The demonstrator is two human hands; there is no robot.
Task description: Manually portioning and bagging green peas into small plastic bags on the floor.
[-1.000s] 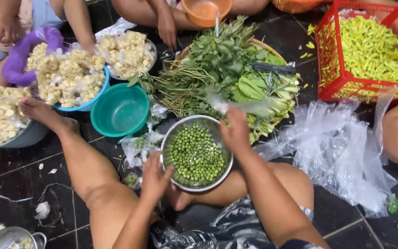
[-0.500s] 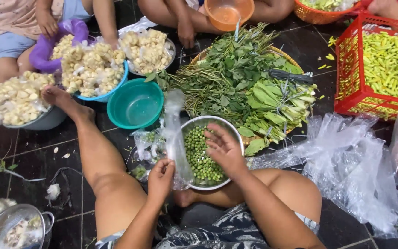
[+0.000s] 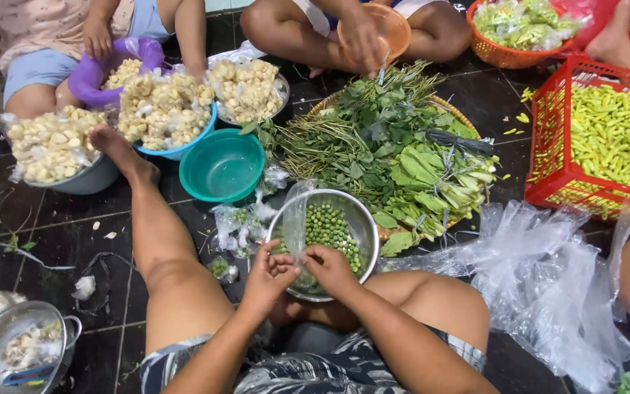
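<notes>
A small clear plastic bag (image 3: 297,219) is held between the left hand (image 3: 270,276) and the right hand (image 3: 329,268), both of which are closed on its lower end, fingertips pinched together just above the near rim of a round steel bowl (image 3: 362,219). The bag rises from the grip, upright and slightly tilted to the left, with its open top standing over the bowl's far left rim. It is thin, transparent and creased, catching whitish glare along its folds; whether anything is inside cannot be told. The two hands are touching or nearly touching each other at the bag, directly over the bowl, which is set on the dark tiled floor (image 3: 52,241) between the person's bent legs. The bowl is partly filled with small round green pea eggplants (image 3: 327,228).

Just left of the bowl, several filled small bags (image 3: 238,226) are lying on the floor. Beyond them an empty teal plastic bowl (image 3: 222,166) is placed. Behind the steel bowl a woven tray (image 3: 468,124) heaped with leafy greens (image 3: 395,138) is seen. To the right a loose pile of clear plastic bags (image 3: 548,277) is spread out, near a red crate (image 3: 548,153) of yellow-green chillies (image 3: 614,138).
</notes>
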